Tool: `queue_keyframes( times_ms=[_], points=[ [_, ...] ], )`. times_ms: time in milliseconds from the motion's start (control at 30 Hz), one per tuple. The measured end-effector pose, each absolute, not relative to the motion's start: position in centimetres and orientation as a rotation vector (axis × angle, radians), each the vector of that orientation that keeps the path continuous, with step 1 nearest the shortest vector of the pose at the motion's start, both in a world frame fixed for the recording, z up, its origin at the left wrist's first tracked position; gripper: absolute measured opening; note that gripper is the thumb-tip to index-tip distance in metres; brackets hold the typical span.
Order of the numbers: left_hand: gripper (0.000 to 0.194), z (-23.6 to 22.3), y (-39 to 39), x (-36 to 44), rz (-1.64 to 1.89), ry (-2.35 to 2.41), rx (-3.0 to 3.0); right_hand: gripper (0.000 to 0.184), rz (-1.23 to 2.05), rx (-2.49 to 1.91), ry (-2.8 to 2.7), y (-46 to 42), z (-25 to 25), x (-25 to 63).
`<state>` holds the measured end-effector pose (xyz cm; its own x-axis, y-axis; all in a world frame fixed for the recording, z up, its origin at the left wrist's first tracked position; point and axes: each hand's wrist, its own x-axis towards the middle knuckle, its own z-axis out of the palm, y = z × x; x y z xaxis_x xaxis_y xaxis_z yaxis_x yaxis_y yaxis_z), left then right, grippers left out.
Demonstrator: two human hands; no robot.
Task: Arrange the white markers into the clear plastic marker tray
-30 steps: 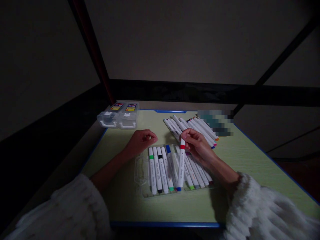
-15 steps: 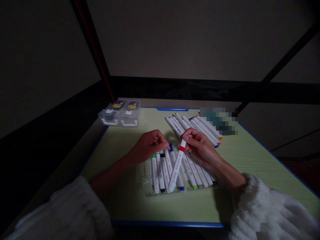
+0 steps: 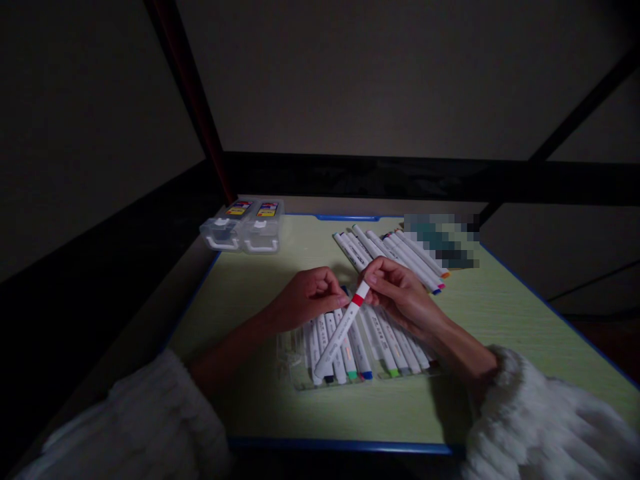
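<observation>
My right hand [image 3: 397, 287] pinches a white marker with a red band [image 3: 345, 325] by its upper end. The marker slants down to the left over a clear plastic case [image 3: 295, 357], where several white markers [image 3: 387, 340] lie side by side with coloured ends. Close to the red band, the curled fingers of my left hand [image 3: 313, 293] have their tips beside the marker; I see nothing held in them. They partly cover the upper ends of the markers in the case, including a blue-capped marker [image 3: 357, 347].
Behind my right hand lies a group of loose white markers [image 3: 400, 253]. Two clear plastic boxes with handles [image 3: 263, 233] stand at the table's back left corner. A pixelated patch [image 3: 443, 241] hides something at the back right. The light green table [image 3: 300, 417] has a blue edge.
My left hand has moved right, from the case's left side to beside the red-banded marker. That marker has swung from nearly upright to a slant, its lower end going left.
</observation>
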<state>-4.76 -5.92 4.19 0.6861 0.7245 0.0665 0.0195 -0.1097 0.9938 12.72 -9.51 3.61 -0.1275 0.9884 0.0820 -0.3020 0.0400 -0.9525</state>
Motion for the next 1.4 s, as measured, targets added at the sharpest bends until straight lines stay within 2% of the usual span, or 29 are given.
queue_keyframes(
  times_ms=[533, 767, 1067, 1400],
  points=[
    [0.027, 4.0, -6.1, -4.7, 0.582, 0.617, 1.522, 0.016, 1.460, -0.856, -1.160, -9.7, 3.6, 12.5],
    [0.045, 4.4, -5.2, -5.4, 0.522, 0.569, 1.537, 0.015, 1.465, -0.878, -1.125, -9.5, 3.4, 12.8],
    [0.034, 4.8, -3.1, -7.6, 0.404, 0.591, 1.551, 0.015, 1.486, -0.945, -1.101, -9.0, 2.3, 13.4],
    [0.032, 4.4, -2.3, -8.5, 0.372, 0.642, 1.531, 0.014, 1.521, -0.965, -1.140, -8.9, 1.9, 13.5]
  ],
)
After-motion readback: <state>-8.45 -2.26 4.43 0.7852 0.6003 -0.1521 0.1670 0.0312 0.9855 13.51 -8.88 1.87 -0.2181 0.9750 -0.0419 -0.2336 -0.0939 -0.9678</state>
